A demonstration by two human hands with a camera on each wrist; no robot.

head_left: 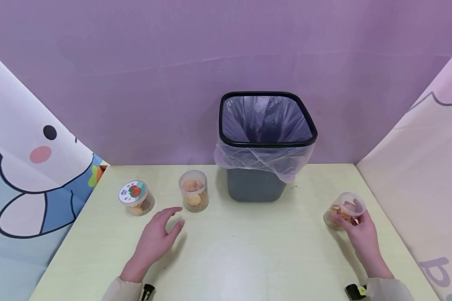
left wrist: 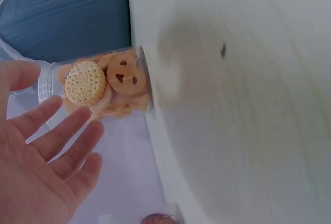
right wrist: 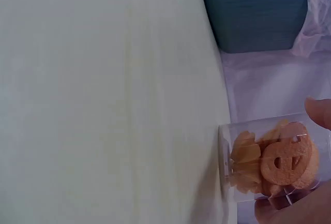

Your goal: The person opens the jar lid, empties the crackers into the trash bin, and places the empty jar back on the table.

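In the head view my right hand holds a clear plastic jar of cookies at the right, thumb on one side and fingers on the other. Smiley-faced cookies show through its wall in the right wrist view. My left hand hovers with fingers spread, close in front of a second lidless jar. Through that jar's side, the left wrist view shows a round embossed biscuit beside a smiley cookie. Farther left stands a third jar, topped by a lid with a strawberry picture.
A grey trash bin with a black rim and a translucent liner bag stands at the back of the pale table. Purple cloth hangs behind it, with printed cloths along both sides.
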